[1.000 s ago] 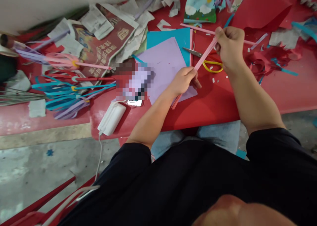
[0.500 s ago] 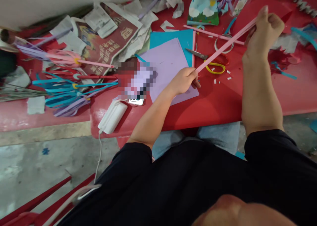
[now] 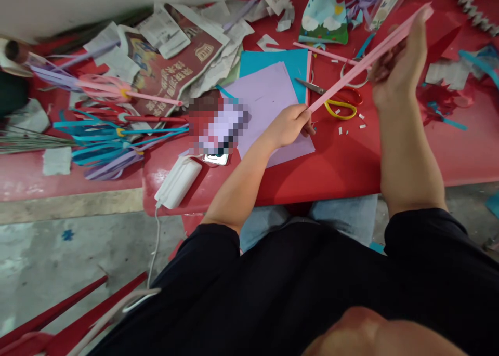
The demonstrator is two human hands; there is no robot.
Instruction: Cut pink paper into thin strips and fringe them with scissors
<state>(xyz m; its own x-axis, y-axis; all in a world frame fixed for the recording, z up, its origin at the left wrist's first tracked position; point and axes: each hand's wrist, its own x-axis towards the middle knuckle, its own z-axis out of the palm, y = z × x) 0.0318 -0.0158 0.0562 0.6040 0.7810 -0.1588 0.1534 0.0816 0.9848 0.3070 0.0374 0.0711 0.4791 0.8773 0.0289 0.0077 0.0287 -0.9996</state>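
Note:
A long pink paper strip [image 3: 351, 75] stretches diagonally above the red table [image 3: 351, 158]. My left hand [image 3: 290, 124] pinches its lower end over the lilac sheet [image 3: 265, 101]. My right hand [image 3: 395, 65] is raised at the upper right, its fingers closed on the strip's far end. Beneath the strip lie scissors [image 3: 335, 99] with yellow and red handles. A teal sheet [image 3: 273, 62] shows under the lilac one.
Crumpled newspaper [image 3: 171, 60] and paper-strip flowers [image 3: 101, 137] in blue, lilac and pink cover the left. A white charger block [image 3: 177, 182] with a cable sits at the table's front edge. Red paper [image 3: 440, 28], scraps and a paper picture [image 3: 325, 21] lie at the back right.
My right hand has slid up along the pink strip to its far end and lifted it higher to the right. My left hand has stayed on the lower end.

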